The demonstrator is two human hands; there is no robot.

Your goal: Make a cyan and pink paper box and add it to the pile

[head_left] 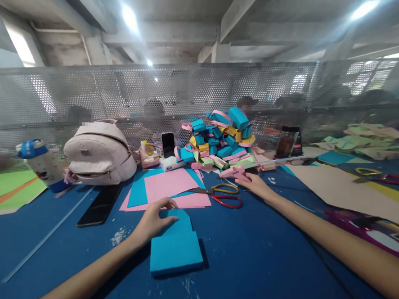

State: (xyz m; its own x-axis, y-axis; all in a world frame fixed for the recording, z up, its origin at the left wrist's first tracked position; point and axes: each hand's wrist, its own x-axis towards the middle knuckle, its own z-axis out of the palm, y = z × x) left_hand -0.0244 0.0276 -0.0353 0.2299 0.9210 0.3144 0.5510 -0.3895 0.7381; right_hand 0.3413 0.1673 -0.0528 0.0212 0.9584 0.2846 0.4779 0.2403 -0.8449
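Observation:
My left hand [154, 221] grips the upper left edge of a folded blue paper piece [177, 254], with the thumb on top and the other fingers curled at its far side. The piece rests on the blue table [239, 269], its near part a raised flat shape. Farther off to the right, my right hand [253, 184] is closed on the handle of a pink hot glue gun [233, 172], whose nozzle points left. Between my hands lie scissors [227, 196] with one yellow and one red handle loop, their blades over pink paper sheets [172, 182].
Behind the glue gun rises a pile of folded paper pieces [220, 139]. A white backpack [98, 154], a black phone [99, 205] and a bottle [43, 164] stand or lie left. On the right are large paper sheets [332, 187] and second scissors [383, 178]. A perforated metal screen [122, 90] closes the back.

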